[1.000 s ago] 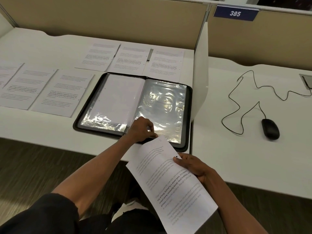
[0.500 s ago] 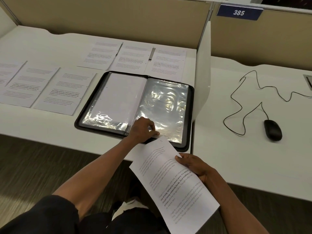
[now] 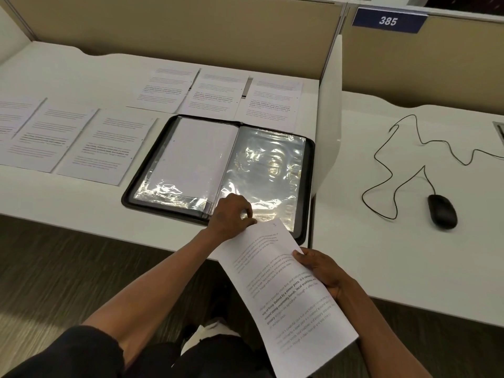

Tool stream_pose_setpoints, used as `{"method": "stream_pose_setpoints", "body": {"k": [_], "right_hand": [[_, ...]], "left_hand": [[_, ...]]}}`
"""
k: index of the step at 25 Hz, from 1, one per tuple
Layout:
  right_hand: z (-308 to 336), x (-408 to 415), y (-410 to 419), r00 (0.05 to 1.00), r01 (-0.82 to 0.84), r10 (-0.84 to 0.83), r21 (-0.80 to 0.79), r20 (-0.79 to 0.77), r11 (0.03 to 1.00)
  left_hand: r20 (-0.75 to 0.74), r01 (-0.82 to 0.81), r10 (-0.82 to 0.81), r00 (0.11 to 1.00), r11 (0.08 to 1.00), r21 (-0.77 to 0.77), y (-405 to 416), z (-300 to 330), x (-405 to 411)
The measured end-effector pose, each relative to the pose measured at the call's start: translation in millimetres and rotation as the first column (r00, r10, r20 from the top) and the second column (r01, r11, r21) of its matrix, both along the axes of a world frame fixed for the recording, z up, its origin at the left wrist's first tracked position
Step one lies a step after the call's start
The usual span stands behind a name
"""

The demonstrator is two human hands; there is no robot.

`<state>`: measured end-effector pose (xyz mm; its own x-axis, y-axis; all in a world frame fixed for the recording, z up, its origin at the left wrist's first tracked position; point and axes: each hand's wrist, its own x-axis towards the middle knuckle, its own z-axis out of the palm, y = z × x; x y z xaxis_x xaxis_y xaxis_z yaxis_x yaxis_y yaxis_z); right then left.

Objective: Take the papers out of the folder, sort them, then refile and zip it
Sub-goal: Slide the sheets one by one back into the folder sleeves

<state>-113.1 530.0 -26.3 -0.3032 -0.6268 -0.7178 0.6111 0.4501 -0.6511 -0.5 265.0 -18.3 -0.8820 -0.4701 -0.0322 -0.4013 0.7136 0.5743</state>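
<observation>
A black zip folder [image 3: 307, 186] lies open on the white desk [image 3: 68, 203], showing clear plastic sleeves. Its left sleeve [image 3: 196, 159] holds a white sheet; the right sleeve [image 3: 267, 170] looks empty and glares. My left hand [image 3: 231, 214] pinches the bottom edge of the right sleeve at the folder's near rim. My right hand [image 3: 319, 268] grips the right edge of a printed sheet [image 3: 286, 304], whose top corner reaches the sleeve's opening beside my left fingers. Several printed sheets [image 3: 109, 145] lie spread on the desk left of and behind the folder.
A white divider panel [image 3: 330, 110] stands right of the folder. On the neighbouring desk lie a black mouse [image 3: 441, 211] and its looping cable [image 3: 395, 159]. Beige partition walls close the back, with a blue sign reading 385 [image 3: 388, 21].
The view drifted slightly. Both hands and the held sheet stay almost where they were, at the folder's near edge.
</observation>
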Motion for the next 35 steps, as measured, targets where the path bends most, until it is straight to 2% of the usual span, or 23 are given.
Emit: {"method": "stream_pose_setpoints", "body": {"k": [5, 8, 12, 19, 22, 24, 25, 26, 28, 29, 31, 32, 33, 35], "right_hand": [[8, 0, -7, 0.995, -0.006, 0.006, -0.003, -0.098, 1.000], [9, 1, -6, 0.995, 0.058, -0.057, 0.005, -0.078, 0.998], [8, 6, -7, 0.995, 0.084, -0.083, 0.028, -0.054, 0.996], [-1, 15, -22, 0.991, 0.134, -0.134, 0.078, -0.012, 0.988], [0, 16, -22, 0.982, 0.191, -0.189, 0.095, -0.031, 0.977], [1, 18, -20, 0.975, 0.224, -0.223, 0.093, -0.019, 0.970], [2, 18, -19, 0.972, 0.235, -0.235, 0.094, -0.010, 0.967], [1, 20, -19, 0.970, 0.242, -0.243, 0.094, -0.002, 0.966], [-3, 22, -20, 0.970, 0.243, -0.243, 0.107, -0.006, 0.964], [-5, 23, -20, 0.969, 0.246, -0.246, 0.113, -0.011, 0.963], [-7, 23, -20, 0.970, 0.243, -0.242, 0.119, -0.025, 0.963], [-7, 23, -20, 0.973, 0.230, -0.227, 0.123, -0.037, 0.965], [-6, 22, -20, 0.976, 0.216, -0.211, 0.128, -0.050, 0.968], [2, 24, -20, 0.980, 0.177, -0.162, 0.137, -0.114, 0.975]], "left_hand": [[-0.007, 0.000, 0.000, 1.000, 1.000, 0.016, -2, 3, -3], [0.057, 0.021, -0.024, 0.998, 0.999, 0.048, -9, 6, -4], [0.050, 0.049, -0.052, 0.997, 0.997, 0.051, -12, 5, -3], [-0.012, 0.156, -0.157, 0.987, 0.985, -0.075, -4, -1, -1], [-0.089, 0.062, -0.075, 0.993, 0.988, -0.140, 8, -3, 12], [-0.193, -0.166, 0.153, 0.969, 0.985, -0.054, 33, -6, 31], [-0.218, -0.322, 0.322, 0.921, 0.946, 0.038, 49, -6, 43], [-0.196, -0.477, 0.496, 0.846, 0.868, 0.138, 67, -4, 55], [-0.006, -0.703, 0.744, 0.669, 0.635, 0.320, 99, 0, 79], [0.123, -0.757, 0.793, 0.597, 0.505, 0.415, 111, 2, 90], [0.300, -0.748, 0.804, 0.513, 0.248, 0.615, 123, 6, 104], [0.327, -0.700, 0.806, 0.494, 0.145, 0.699, 124, 9, 108], [0.327, -0.645, 0.809, 0.487, 0.081, 0.760, 122, 10, 110], [0.302, -0.577, 0.816, 0.493, 0.046, 0.816, 114, 11, 112]]}}
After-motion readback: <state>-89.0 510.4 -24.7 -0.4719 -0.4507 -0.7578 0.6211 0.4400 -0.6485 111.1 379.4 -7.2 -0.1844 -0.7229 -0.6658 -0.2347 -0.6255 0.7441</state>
